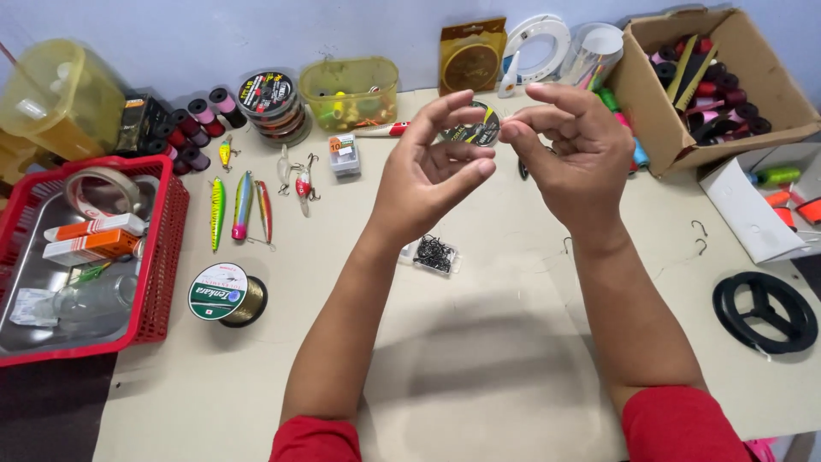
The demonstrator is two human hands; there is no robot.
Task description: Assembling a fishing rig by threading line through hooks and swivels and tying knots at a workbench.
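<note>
Over the bench's far edge, keep your left hand spread and your right hand's fingertips pinched, steadying something too fine to identify.

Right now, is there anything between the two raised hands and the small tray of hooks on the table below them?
Nothing visible. The left hand and right hand are raised above the table; the tray of hooks lies uncovered just below the left wrist.

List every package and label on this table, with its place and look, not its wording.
Gold square packet: propped against the back wall.
Line spool: front left, round white-and-green label.
Orange-and-white boxes: inside the red basket.
Stacked spools: back left, dark round label.
Small clear box: centre, orange sticker.
</note>
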